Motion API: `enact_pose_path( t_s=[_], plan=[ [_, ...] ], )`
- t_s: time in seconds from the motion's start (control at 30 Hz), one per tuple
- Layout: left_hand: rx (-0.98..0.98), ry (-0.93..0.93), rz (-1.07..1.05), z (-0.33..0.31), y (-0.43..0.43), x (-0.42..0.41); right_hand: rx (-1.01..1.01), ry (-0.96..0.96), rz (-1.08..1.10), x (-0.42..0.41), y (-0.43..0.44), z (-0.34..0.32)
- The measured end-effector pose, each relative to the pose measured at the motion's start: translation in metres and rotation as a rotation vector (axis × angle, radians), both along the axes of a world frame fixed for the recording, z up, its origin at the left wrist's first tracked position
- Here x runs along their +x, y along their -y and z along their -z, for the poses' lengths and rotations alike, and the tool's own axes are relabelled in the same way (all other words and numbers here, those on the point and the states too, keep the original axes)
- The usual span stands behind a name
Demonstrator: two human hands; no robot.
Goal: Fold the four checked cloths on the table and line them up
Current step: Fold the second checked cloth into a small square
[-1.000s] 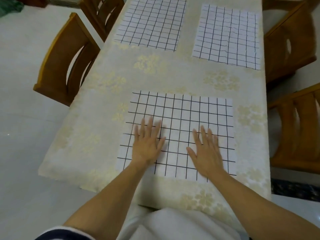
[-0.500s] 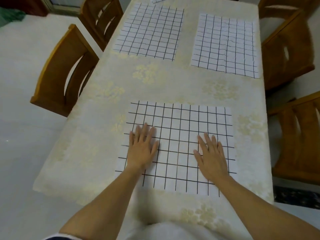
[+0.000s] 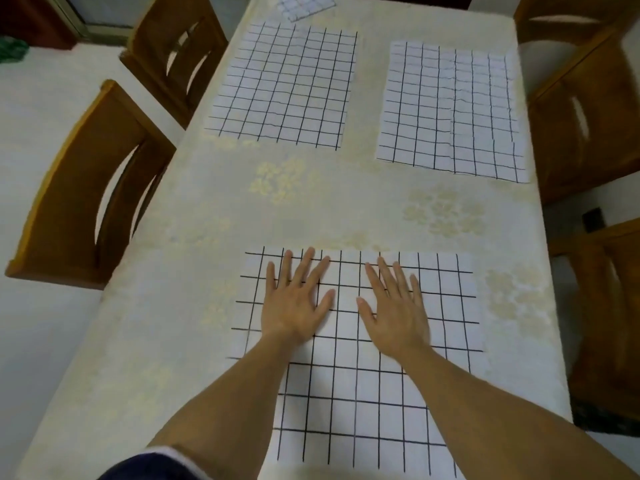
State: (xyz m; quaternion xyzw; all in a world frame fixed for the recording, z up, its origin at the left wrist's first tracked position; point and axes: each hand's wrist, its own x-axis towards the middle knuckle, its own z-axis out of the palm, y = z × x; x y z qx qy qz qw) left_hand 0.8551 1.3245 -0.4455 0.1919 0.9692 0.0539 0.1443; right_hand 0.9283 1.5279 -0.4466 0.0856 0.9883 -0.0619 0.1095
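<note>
Checked cloth (image 3: 446, 306) — left hand (image 3: 294, 306), right hand (image 3: 398, 315) flat on it.

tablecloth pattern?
Cream tablecloth with pale yellow flower clusters; head view, clearest between the checked cloths.

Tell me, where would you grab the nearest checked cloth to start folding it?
Probably by its two far corners, pinched from above, one per hand. The nearest checked cloth lies flat and thin on the table, so only its edges can be lifted. Both the left hand and right hand rest flat near that far edge.
</note>
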Motion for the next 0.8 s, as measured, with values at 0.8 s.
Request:
enact_pose_path(
  t_s=[0.8],
  plan=[
    [0.176,0.202,0.143,-0.024,-0.026,0.082,-0.486,-0.075,0.922,0.115,-0.075,-0.036]
  ],
)
